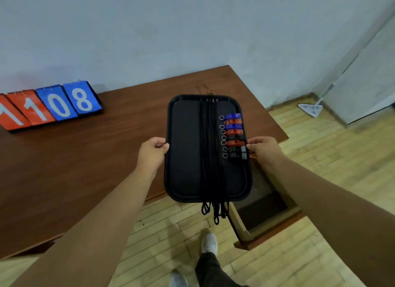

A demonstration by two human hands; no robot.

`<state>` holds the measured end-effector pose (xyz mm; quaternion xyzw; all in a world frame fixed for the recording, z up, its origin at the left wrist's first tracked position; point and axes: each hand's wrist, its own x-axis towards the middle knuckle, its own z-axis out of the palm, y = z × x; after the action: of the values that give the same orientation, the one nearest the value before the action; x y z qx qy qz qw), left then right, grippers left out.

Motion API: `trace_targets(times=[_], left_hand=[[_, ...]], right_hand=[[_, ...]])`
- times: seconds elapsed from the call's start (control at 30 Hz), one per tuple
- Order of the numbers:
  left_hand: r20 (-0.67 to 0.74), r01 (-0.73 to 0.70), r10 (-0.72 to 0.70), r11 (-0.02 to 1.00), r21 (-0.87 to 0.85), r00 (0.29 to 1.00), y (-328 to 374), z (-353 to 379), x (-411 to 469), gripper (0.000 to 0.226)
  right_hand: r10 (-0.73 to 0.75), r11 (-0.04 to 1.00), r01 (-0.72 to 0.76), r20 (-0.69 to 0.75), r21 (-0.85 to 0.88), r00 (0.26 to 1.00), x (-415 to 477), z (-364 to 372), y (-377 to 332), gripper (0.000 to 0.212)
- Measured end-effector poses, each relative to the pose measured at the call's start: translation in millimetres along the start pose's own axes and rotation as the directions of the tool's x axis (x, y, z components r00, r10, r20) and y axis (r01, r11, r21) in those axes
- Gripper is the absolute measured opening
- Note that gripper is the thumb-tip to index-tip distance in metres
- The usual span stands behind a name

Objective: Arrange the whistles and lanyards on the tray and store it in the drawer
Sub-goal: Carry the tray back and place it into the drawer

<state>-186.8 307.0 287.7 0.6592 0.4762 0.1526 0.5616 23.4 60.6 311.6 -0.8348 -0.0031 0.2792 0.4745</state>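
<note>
I hold a black rectangular tray (184, 150) in the air, partly over the brown table's front edge. My left hand (152, 151) grips its left rim and my right hand (264, 148) grips its right rim. Several whistles (234, 136), blue, red and black with metal rings, lie in a column along the tray's right side. Black lanyards (211, 154) run lengthwise down the tray's middle, their loops hanging over the near rim. Below the tray on the right, a wooden drawer (263, 209) stands pulled out and open.
The brown table (74, 158) carries a flip scoreboard (49, 107) with red and blue number cards at the back left. A grey wall lies behind. A white mop head (311, 109) rests on the wooden floor at the right. My feet (209, 243) stand below.
</note>
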Motion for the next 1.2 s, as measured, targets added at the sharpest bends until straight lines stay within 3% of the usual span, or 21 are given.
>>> trace_targets(times=[0.37,0.5,0.63,0.77,0.93,1.2], left_hand=[[0.196,-0.022,-0.003,0.992,0.127,0.981,12,98,-51,0.008],[0.228,-0.016,-0.018,0.989,0.147,0.973,18,141,-59,0.010],[0.201,0.007,-0.038,0.988,0.155,0.979,18,191,-69,0.010],[0.139,0.059,-0.090,0.976,0.212,0.986,8,243,-83,0.016],[0.002,0.202,-0.204,0.970,0.136,0.979,-18,305,-117,0.012],[-0.073,0.333,-0.328,0.940,0.079,0.942,-86,352,-166,0.015]], right_hand=[[0.108,0.994,-0.101,-0.163,0.047,0.981,-28,-101,68,0.019],[0.112,0.994,-0.113,-0.150,0.006,0.982,-8,-142,91,0.018],[0.107,0.994,-0.108,-0.131,0.003,0.986,26,-181,109,0.015],[0.068,0.998,-0.069,-0.021,-0.012,0.997,71,-219,133,0.015],[0.035,0.997,-0.026,0.121,-0.074,0.992,112,-257,156,0.016],[0.095,0.988,-0.062,0.238,-0.143,0.966,136,-276,220,0.015]])
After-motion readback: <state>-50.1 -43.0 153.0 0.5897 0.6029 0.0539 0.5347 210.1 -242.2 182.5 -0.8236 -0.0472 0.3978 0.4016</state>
